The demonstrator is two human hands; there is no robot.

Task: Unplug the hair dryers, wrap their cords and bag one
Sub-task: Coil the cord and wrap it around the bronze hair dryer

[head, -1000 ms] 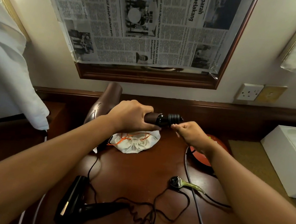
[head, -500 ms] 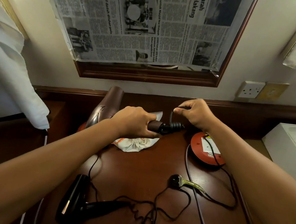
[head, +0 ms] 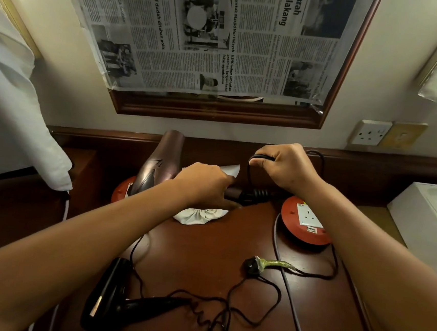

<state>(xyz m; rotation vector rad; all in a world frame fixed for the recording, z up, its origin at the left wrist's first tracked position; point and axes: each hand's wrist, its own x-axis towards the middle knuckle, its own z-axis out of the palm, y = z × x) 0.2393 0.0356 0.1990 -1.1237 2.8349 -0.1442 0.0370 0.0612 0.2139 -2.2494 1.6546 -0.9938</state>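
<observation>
My left hand (head: 204, 185) grips the handle of a brown hair dryer (head: 158, 165), held above the desk with its barrel pointing up and away. My right hand (head: 284, 166) pinches that dryer's black cord (head: 262, 157) and holds a loop of it above the ribbed handle end (head: 258, 196). A white drawstring bag (head: 200, 214) lies under the dryer. A black hair dryer (head: 108, 299) lies at the desk's near left, its tangled cord (head: 224, 310) leading to a loose black plug (head: 253, 267) with green tape.
A red extension reel (head: 305, 221) with a socket sits right of my hands; another red reel (head: 119, 196) peeks out behind the brown dryer. A grey cable (head: 288, 286) runs down the wooden desk (head: 204, 249). A wall socket (head: 371, 132), newspaper-covered mirror (head: 211, 36) and white box (head: 425, 220) surround it.
My right hand has lifted from the handle end up and back, carrying the cord into a loop. The brown dryer and my left hand sank slightly toward the bag.
</observation>
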